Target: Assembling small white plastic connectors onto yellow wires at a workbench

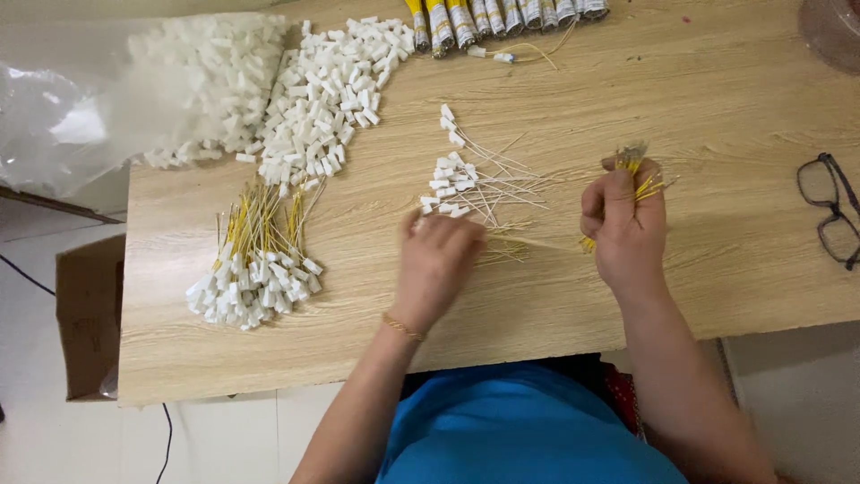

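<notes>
A person in a blue top works seated at a pale wooden table (717, 269). Nearest the body, the left hand (436, 260) is curled palm-down over thin yellow wires (502, 254) lying on the tabletop; the hand is blurred, and whether its fingertips pinch a wire cannot be told. The right hand (624, 224) is clenched around a bundle of yellow wires (638, 170), whose ends fan out above and below the fist. These wires look light, springy and easily bent, likely best pinched near the middle or just behind the plug.

Just beyond the left fingers lies a small fan of capped wires (470, 184), white plugs toward the left. Farther left sits a heap of finished pieces (255, 269), then a mound of loose white plugs (327, 99) beside a clear plastic bag (63, 125). Taped yellow bundles (502, 18) line the far edge; black spectacles (829, 211) rest at right.
</notes>
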